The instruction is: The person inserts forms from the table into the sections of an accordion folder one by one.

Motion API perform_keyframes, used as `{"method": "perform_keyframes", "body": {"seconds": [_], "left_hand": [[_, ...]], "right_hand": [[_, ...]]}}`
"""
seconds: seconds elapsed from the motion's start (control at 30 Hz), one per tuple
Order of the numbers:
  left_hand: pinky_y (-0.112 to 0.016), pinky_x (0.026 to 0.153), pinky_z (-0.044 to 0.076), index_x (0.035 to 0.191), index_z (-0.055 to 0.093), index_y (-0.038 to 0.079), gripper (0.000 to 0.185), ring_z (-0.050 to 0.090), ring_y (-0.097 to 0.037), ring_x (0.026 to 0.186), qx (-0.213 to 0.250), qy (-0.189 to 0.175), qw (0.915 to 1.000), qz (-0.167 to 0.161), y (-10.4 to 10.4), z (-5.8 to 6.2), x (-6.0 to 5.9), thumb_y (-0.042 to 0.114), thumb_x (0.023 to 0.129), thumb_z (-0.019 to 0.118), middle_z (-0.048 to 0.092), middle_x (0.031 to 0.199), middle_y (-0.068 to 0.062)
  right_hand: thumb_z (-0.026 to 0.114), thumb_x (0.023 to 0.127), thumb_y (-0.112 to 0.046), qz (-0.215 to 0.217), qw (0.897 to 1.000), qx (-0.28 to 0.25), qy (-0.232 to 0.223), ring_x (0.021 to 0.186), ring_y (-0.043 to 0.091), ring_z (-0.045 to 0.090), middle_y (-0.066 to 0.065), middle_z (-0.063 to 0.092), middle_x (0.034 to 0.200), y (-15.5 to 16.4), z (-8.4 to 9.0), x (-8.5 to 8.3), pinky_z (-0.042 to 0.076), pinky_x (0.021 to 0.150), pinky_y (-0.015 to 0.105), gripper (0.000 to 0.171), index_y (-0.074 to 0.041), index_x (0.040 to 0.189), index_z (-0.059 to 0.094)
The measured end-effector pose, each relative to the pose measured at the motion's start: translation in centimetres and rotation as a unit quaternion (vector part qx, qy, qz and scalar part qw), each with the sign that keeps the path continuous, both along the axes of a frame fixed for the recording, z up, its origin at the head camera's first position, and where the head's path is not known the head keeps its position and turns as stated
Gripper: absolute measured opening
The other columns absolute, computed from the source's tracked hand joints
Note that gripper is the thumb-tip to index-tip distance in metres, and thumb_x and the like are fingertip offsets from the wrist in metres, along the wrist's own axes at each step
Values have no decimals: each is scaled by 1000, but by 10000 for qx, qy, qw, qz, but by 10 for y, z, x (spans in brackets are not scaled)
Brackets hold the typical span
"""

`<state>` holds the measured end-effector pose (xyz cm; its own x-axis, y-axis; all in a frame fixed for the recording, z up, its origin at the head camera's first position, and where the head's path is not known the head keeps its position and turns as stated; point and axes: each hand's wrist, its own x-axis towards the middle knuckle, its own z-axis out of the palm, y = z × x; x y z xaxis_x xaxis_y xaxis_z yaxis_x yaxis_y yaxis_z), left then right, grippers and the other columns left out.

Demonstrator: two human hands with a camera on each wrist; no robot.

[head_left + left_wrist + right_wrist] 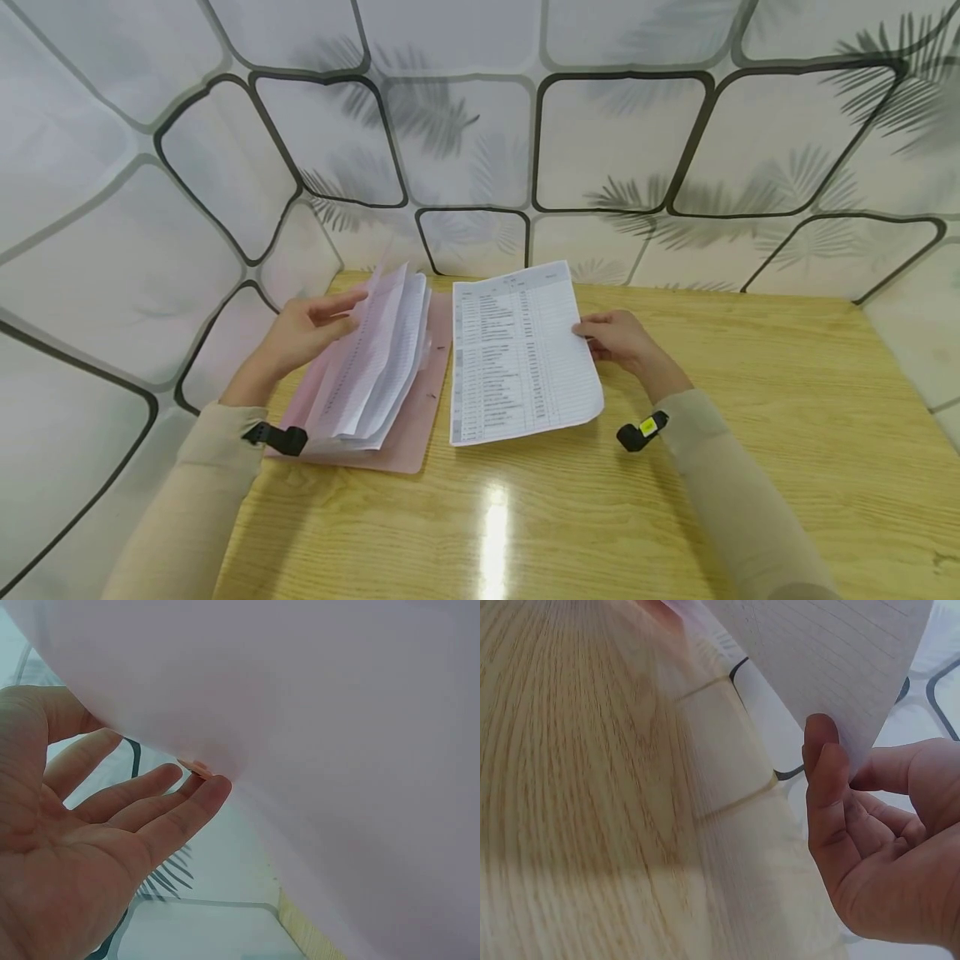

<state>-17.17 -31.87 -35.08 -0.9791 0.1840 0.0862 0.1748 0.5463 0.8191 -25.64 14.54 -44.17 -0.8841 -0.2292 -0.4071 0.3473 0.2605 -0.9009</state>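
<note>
While the pale pink plastic folder (pixel 408 425) lies open on the glossy wooden table (pixel 675 500), a fanned stack of white printed pages (pixel 375 358) stands up inside it, propped by the straight, relaxed fingers of the left hand (pixel 303 333). Just right of the folder, the right hand (pixel 618 340) pinches the edge of a loose white printed sheet (pixel 517 350), lifted slightly off the table.

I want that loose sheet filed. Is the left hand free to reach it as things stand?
Probably not yet: the left hand is propping up the folder's pages, which stand between it and the sheet that the right hand pinches.
</note>
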Motion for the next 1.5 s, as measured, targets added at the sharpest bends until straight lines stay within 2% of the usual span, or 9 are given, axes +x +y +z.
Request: {"method": "perform_keyframes", "body": {"seconds": [0.37, 0.87, 1.07, 1.5], "left_hand": [[-9, 84, 52, 143, 62, -3, 45, 63, 12, 104, -26, 34, 10000, 25, -2, -1, -2, 8, 100, 69, 58, 145, -28], [-9, 84, 52, 143, 62, -2, 45, 64, 12, 104, 36, -42, 9999, 84, -1, 1, -1, 10, 100, 69, 58, 146, -27], [-9, 85, 52, 143, 61, -4, 45, 64, 12, 106, 83, -3, 10000, 54, -1, 1, 0, 7, 100, 68, 57, 146, -28], [-9, 85, 52, 143, 62, -3, 45, 65, 9, 106, 139, 20, 9999, 50, 0, 1, 0, 7, 100, 69, 58, 146, -26]], "right_hand": [[66, 102, -16, 136, 9997, 67, 178, 73, 9, 70, 1, 73, 91, -18, 0, -2, 59, 68, 24, 54, 12, 146, 53], [64, 103, -16, 291, 9986, 208, 388, 75, 10, 71, 21, 74, 114, -42, 2, -3, 60, 68, 23, 49, 11, 143, 58], [64, 102, -14, 273, 9987, 72, 429, 74, 11, 71, 19, 74, 110, -51, 6, -2, 60, 67, 25, 47, 12, 141, 59], [63, 102, -11, 30, 9992, -222, 333, 69, 9, 68, 4, 73, 88, -68, 11, 0, 58, 64, 22, 44, 13, 139, 60]]}}
